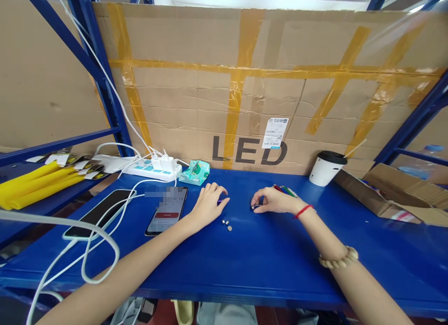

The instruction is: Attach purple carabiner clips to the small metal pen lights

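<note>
My left hand rests low over the blue table, fingers curled. A thin purple piece shows between its thumb and fingers; its kind is too small to tell. To the right, my right hand pinches a small dark and silvery piece between thumb and fingertips, close to the tabletop. Between the hands and nearer to me lie a small round disc and two tiny shiny metal bits. Several coloured pens lie behind my right hand, partly hidden by it.
Left of my hands are a phone with a lit screen, a second phone, loose white cables and a power strip. A teal packet sits behind. A lidded cup and an open cardboard box stand at right.
</note>
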Demonstrator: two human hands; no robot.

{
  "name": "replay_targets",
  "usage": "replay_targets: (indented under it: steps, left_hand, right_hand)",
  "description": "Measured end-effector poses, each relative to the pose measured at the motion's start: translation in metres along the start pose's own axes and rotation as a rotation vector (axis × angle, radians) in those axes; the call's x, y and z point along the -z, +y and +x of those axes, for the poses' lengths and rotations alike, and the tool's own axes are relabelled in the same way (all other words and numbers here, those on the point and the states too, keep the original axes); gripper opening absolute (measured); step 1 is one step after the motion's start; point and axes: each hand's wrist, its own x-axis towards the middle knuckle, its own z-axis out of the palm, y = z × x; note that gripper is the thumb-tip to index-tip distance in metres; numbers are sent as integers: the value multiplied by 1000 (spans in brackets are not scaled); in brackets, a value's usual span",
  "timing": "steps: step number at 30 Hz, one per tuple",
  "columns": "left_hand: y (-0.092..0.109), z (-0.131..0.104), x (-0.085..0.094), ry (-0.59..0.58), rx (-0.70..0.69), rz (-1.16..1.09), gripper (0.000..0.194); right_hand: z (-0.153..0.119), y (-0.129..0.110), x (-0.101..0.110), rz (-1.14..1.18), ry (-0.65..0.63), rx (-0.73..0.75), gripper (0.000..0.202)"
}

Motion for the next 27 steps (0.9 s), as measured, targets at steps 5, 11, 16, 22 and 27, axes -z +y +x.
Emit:
replay_targets:
  steps: [5, 11, 16, 22, 27]
  left_hand:
    - [12, -6, 10, 39, -53, -123, 21]
    - [30, -24, 11, -310, -415, -104, 51]
    - [23, -22, -2, -385, -298, -119, 58]
    - [12, -12, -4, -406, -225, -141, 52]
    - [8, -9, -5, -399, -224, -158, 47]
  right_hand:
    - [10, 6, -13, -133, 124, -9, 22]
    - [13, 7, -17, -217, 158, -46, 22]
    - [14, 7, -19, -223, 179, -39, 22]
    - [9, 16, -10, -138, 134, -65, 37]
    - [5, 24, -3, -65, 74, -118, 31]
